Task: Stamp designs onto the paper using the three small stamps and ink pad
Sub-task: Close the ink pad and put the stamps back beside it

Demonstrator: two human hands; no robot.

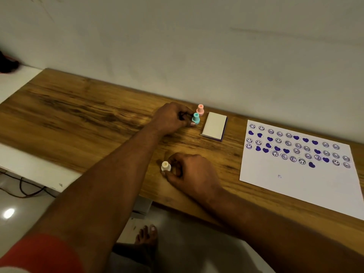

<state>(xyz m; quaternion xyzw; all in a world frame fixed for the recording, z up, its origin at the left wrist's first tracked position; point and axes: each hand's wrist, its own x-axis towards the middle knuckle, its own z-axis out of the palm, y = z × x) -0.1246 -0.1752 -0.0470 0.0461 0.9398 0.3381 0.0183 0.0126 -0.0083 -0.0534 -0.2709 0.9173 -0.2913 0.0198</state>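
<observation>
Both hands grip: left hand (171, 117) pinches the teal stamp (195, 118), right hand (190, 171) holds the cream stamp (165, 166).

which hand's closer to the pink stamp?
Left. Left hand sits just beside pink stamp, pinching the teal stamp; right hand is toward the viewer, holding the white stamp.

Paper (295, 186) on table (78, 115) at rt end, ink pad (214, 125) left of it nr back edge, rear stamp (200, 109) beside pad, mid stamp (196, 118) just before it, front stamp (165, 166) nr front edge.
</observation>
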